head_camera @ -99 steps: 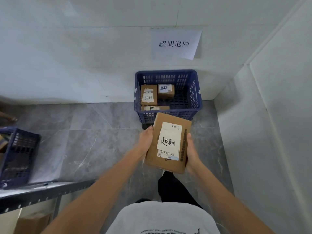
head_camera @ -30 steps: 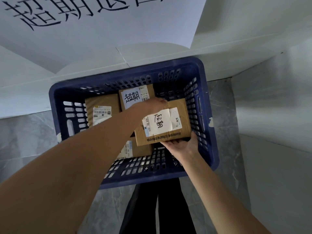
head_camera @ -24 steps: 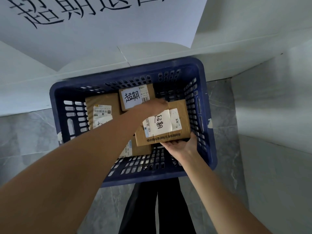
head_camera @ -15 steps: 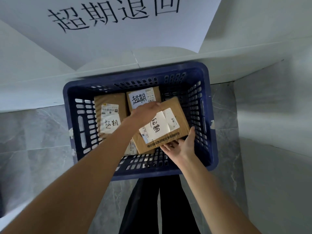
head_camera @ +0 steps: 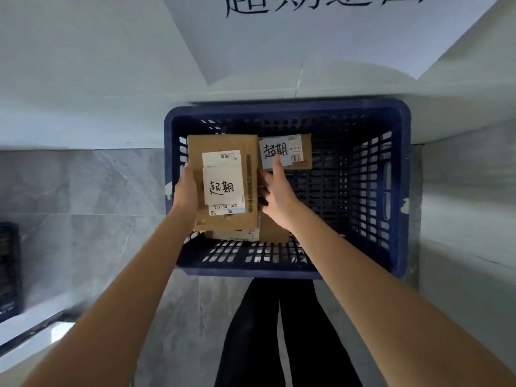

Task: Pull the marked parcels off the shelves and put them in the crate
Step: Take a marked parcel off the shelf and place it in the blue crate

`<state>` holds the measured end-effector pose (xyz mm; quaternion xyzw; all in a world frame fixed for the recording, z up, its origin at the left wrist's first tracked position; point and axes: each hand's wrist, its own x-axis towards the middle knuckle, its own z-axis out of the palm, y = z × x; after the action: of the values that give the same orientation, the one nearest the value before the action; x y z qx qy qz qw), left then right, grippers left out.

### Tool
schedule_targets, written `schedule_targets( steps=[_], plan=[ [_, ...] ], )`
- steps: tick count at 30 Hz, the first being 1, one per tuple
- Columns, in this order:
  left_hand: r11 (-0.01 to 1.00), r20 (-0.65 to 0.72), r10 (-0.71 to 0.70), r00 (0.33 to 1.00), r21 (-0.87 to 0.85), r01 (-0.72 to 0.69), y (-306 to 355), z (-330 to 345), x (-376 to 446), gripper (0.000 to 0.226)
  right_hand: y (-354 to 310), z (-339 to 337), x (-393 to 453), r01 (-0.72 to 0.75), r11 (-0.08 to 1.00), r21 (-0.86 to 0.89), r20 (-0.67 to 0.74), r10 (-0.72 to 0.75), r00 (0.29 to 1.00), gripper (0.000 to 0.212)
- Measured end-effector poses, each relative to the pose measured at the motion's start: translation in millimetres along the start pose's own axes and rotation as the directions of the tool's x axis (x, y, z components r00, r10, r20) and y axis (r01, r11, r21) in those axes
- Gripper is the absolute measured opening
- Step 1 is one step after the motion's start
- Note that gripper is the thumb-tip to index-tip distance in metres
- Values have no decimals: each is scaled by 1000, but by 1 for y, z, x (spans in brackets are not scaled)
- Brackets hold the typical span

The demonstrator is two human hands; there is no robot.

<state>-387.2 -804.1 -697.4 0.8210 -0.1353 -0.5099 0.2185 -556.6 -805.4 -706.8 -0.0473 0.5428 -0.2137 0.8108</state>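
Inside the blue slotted plastic crate (head_camera: 396, 191), a flat brown cardboard parcel (head_camera: 223, 152) with a handwritten white label is being clasped along its long edges by left hand (head_camera: 185, 188); right hand (head_camera: 275, 194), fingers apart, is touching opposite. Light, stiff, likely unslippery.

Grey marble floor (head_camera: 83, 213), white walls (head_camera: 83, 65)

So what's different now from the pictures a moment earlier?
The large brown cardboard parcel has gone from lying crosswise at the blue plastic crate's middle to lengthwise at its left side, over other parcels. The left hand now grips its left edge; the right hand has moved to its right edge, fingers open. The smaller labelled box at the back stayed put.
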Motion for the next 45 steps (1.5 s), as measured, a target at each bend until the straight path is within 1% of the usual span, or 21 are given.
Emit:
schedule_targets(
  steps=[3,5,8,10,11,13,17,20,22,23,24,25,26,27,28,29,30,32,36,40,45],
  plan=[
    [1000,14,5,1000,-16,-5,4,-3,13,52,5,8,13,32,999,-5,10,-32,999,81],
    [1000,43,19,999,20,-19,8,-5,21,54,7,11,20,43,999,-5,9,-43,999,81],
    [998,26,5,1000,66,-7,8,-14,41,67,7,15,27,45,999,-23,-4,-45,999,78],
    [996,8,17,1000,93,-18,6,-14,41,60,7,17,32,61,998,-10,-3,-61,998,77],
    [992,13,55,998,116,-56,7,-12,34,53,8,18,33,69,998,-7,-3,-69,998,76],
    [974,22,144,989,173,-146,1,-7,25,51,7,22,29,74,997,-20,-8,-75,997,74],
    [912,39,321,946,257,-319,-11,-8,2,55,6,21,14,29,991,-134,-153,-50,987,77],
    [843,56,402,914,367,-393,-10,-11,-18,54,5,16,-11,11,979,-202,-238,-60,970,79],
    [801,86,406,910,445,-400,-7,-10,-40,55,-1,11,-35,5,949,-316,-256,-90,962,80],
    [769,130,380,916,505,-391,-7,-11,-51,57,-5,8,-49,8,909,-417,-263,-129,956,78],
    [712,188,353,916,581,-394,-8,-12,-63,59,-9,4,-63,15,815,-579,-255,-199,946,74],
    [630,251,333,909,658,-412,-9,-14,-75,61,-12,-4,-76,17,645,-764,-211,-275,938,71],
    [535,310,327,893,717,-446,-10,-16,-88,61,-14,-13,-88,-1,417,-909,-153,-331,931,70],
    [443,364,337,868,753,-487,-11,-18,-100,62,-16,-22,-99,-36,193,-980,-105,-361,927,69],
    [364,411,355,840,767,-529,-10,-21,-112,61,-20,-31,-111,-75,13,-997,-74,-375,924,69],
    [305,445,370,815,771,-559,-8,-23,-123,61,-23,-38,-122,-106,-122,-987,-53,-376,925,70],
    [266,470,381,796,769,-581,-5,-25,-135,61,-25,-42,-135,-130,-222,-966,-38,-374,927,70],
    [229,495,392,776,764,-603,-1,-30,-158,61,-27,-45,-158,-152,-336,-930,-18,-370,929,70],
    [219,466,432,772,776,-591,4,-44,-199,62,-26,-30,-197,-83,-405,-910,49,-305,951,68],
    [318,352,449,821,796,-515,-1,-59,-227,63,-30,-2,-221,32,-480,-877,170,-246,954,71],
    [475,187,469,863,770,-425,-23,-84,-279,64,-26,41,-255,133,-656,-743,315,-166,935,71]
  ],
)
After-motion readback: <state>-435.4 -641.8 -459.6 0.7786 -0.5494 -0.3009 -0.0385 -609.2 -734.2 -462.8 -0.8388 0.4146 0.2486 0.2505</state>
